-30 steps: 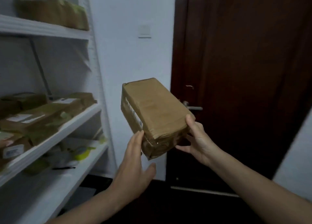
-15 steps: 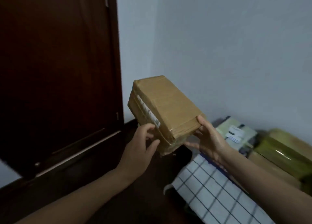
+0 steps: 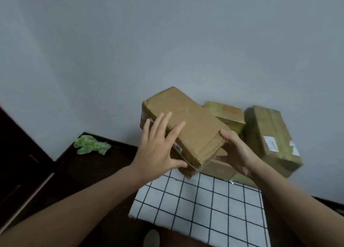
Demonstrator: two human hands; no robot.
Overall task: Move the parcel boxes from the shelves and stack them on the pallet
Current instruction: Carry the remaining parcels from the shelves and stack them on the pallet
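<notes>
Parcel box [image 3: 188, 123], taped brown cardboard that I judge stiff and fairly light, hangs tilted above the checked cloth [image 3: 201, 209] before the stacked boxes [image 3: 270, 135], my left hand [image 3: 158, 149] pressing straight-fingered on its side, my right hand [image 3: 236, 151] curled round its near end, best held by those firm edges.

A plain pale grey wall [image 3: 167, 41] fills the far side. The floor [image 3: 89, 172] below it is dark. At the left stands a dark brown door [image 3: 16, 153]. The light is dim.
</notes>
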